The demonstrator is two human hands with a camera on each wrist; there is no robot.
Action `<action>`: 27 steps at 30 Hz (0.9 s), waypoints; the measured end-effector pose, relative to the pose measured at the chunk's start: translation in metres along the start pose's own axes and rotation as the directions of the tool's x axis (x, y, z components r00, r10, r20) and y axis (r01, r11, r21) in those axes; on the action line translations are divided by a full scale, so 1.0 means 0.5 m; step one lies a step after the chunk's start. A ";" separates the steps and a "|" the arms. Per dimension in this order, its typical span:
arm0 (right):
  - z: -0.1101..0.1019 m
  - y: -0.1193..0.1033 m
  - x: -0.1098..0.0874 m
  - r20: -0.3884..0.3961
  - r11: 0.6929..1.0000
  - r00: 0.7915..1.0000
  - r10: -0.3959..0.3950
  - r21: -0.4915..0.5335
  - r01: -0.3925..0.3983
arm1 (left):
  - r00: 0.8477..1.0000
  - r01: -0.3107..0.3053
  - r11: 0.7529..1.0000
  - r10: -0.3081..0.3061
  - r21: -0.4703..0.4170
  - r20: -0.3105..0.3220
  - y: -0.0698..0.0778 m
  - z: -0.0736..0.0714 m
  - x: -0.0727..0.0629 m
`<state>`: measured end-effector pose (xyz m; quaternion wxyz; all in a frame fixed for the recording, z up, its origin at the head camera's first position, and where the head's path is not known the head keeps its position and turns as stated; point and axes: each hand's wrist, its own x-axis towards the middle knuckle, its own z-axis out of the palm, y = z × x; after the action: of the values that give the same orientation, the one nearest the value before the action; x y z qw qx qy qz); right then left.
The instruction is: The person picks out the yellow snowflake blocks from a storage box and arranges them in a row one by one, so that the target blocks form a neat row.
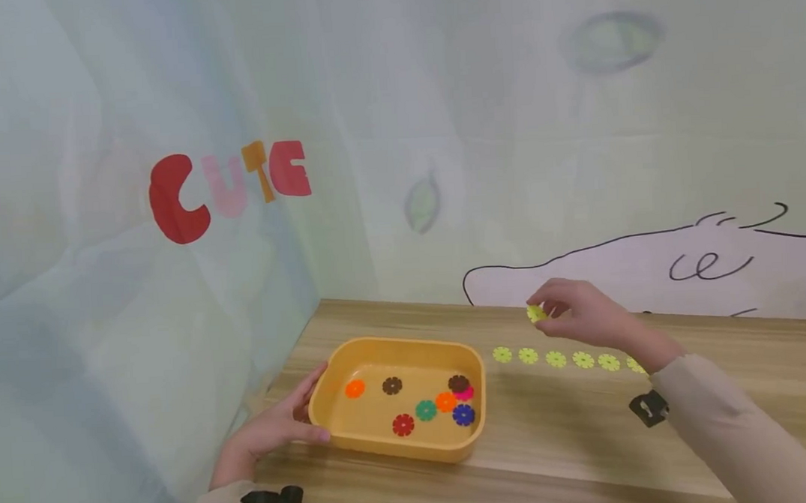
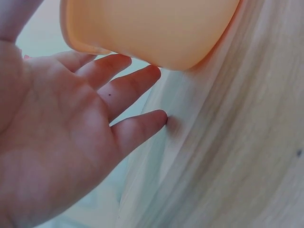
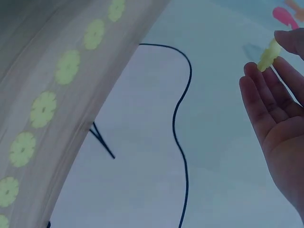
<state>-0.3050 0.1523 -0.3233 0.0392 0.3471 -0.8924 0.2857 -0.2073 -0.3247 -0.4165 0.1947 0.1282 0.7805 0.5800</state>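
Observation:
My right hand [image 1: 584,315] pinches a yellow notched plastic disc [image 1: 535,314] between thumb and fingers, up above the back of the table. In the right wrist view, the pinched disc [image 3: 269,55] appears nearly edge-on. Below that hand runs a row of several matching yellow discs [image 1: 555,359], lying flat; my right forearm overlaps the row's right end. My left hand [image 1: 285,420] rests against the left end of a yellow-orange plastic tub [image 1: 411,448], thumb along the front wall. The left wrist view shows its extended fingers [image 2: 135,85] spread beside the tub wall.
Inside the tub lie loose notched discs: orange, brown, red, teal [image 1: 426,410], blue and pink. The wooden table [image 1: 519,441] meets a printed cloth backdrop [image 1: 384,132] behind and at the left. A black strap [image 1: 649,408] shows at the right wrist, another [image 1: 275,502] at the left.

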 end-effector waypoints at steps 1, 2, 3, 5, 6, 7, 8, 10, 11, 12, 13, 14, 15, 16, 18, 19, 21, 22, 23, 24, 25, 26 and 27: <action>-0.004 0.006 -0.012 -0.003 1.000 1.000 0.005 -0.008 -0.005 | 1.000 0.007 1.000 -0.007 -0.001 -0.005 -0.001 -0.001 0.000; -0.007 0.013 -0.023 -0.007 1.000 1.000 0.008 -0.017 -0.008 | 1.000 0.015 1.000 -0.015 -0.001 -0.010 -0.002 -0.001 -0.001; -0.010 0.020 -0.034 -0.011 1.000 1.000 0.010 -0.026 -0.011 | 1.000 0.018 1.000 -0.018 0.003 -0.013 -0.003 -0.002 -0.001; -0.014 0.034 -0.057 -0.029 0.999 0.999 0.016 -0.036 -0.017 | 0.999 0.033 0.999 -0.033 0.001 -0.023 -0.004 -0.003 -0.001; -0.016 0.042 -0.067 -0.040 0.999 0.999 0.022 -0.041 -0.023 | 0.999 0.038 0.999 -0.038 0.001 -0.027 -0.005 -0.003 -0.001; -0.017 0.050 -0.078 -0.050 0.999 0.998 0.025 -0.047 -0.027 | 0.999 0.041 0.999 -0.041 -0.002 -0.027 -0.006 -0.004 0.000; -0.019 0.058 -0.088 -0.062 0.998 0.998 0.031 -0.050 -0.034 | 0.999 0.040 0.999 -0.040 -0.006 -0.024 -0.007 -0.004 0.000; -0.022 0.075 -0.108 -0.087 0.998 0.996 0.037 -0.056 -0.042 | 0.999 0.047 0.999 -0.047 -0.006 -0.026 -0.008 -0.005 0.000; -0.025 0.084 -0.118 -0.100 0.997 0.994 0.035 -0.061 -0.041 | 0.999 0.046 0.999 -0.046 -0.003 -0.025 -0.008 -0.005 0.000; -0.028 0.093 -0.127 -0.115 0.997 0.993 0.033 -0.066 -0.041 | 0.998 0.049 0.999 -0.049 -0.001 -0.027 -0.008 -0.005 0.000; -0.031 0.103 -0.137 -0.128 0.997 0.991 0.032 -0.071 -0.041 | 0.998 0.050 0.999 -0.050 0.002 -0.028 -0.008 -0.005 0.000; -0.034 0.113 -0.146 -0.140 0.996 0.989 0.035 -0.077 -0.046 | 0.998 0.052 0.999 -0.052 0.003 -0.030 -0.007 -0.005 0.000; -0.038 0.122 -0.155 -0.151 0.995 0.988 0.043 -0.081 -0.055 | 0.998 0.053 0.999 -0.053 0.005 -0.031 -0.006 -0.004 0.000; -0.043 0.132 -0.163 -0.155 0.994 0.986 0.061 -0.084 -0.075 | 0.998 0.054 0.999 -0.054 0.006 -0.032 -0.006 -0.004 0.000; -0.052 0.151 -0.179 -0.154 0.986 0.980 0.126 -0.091 -0.141 | 0.997 0.059 0.998 -0.059 0.016 -0.039 -0.004 -0.003 0.001; -0.056 0.161 -0.187 -0.148 0.979 0.975 0.165 -0.096 -0.180 | 0.997 0.061 0.998 -0.061 0.019 -0.041 -0.003 -0.003 0.002; -0.063 0.180 -0.201 -0.133 0.961 0.961 0.243 -0.101 -0.257 | 0.997 0.064 0.998 -0.063 0.028 -0.042 -0.001 -0.001 0.002; -0.066 0.190 -0.208 -0.122 0.951 0.953 0.278 -0.102 -0.290 | 0.997 0.068 0.997 -0.066 0.033 -0.047 0.000 0.000 0.003; -0.068 0.199 -0.215 -0.119 0.943 0.945 0.304 -0.105 -0.316 | 0.997 0.070 0.997 -0.068 0.035 -0.049 0.001 0.001 0.003; -0.069 0.208 -0.222 -0.118 0.936 0.939 0.323 -0.108 -0.335 | 0.996 0.071 0.997 -0.069 0.037 -0.051 0.001 0.002 0.003; -0.071 0.218 -0.228 -0.115 0.931 0.935 0.337 -0.107 -0.348 | 0.996 0.072 0.997 -0.070 0.036 -0.052 0.002 0.003 0.004; -0.071 0.227 -0.234 -0.111 0.926 0.930 0.350 -0.108 -0.361 | 0.996 0.072 0.997 -0.070 0.038 -0.054 0.002 0.004 0.004; -0.072 0.237 -0.240 -0.107 0.923 0.927 0.359 -0.107 -0.370 | 0.996 0.071 0.997 -0.069 0.035 -0.053 0.003 0.005 0.004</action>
<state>-0.2950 0.3138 -0.3827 0.0451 0.1593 -0.9550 0.2461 -0.2081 -0.3213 -0.4163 0.1921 0.0893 0.7999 0.5615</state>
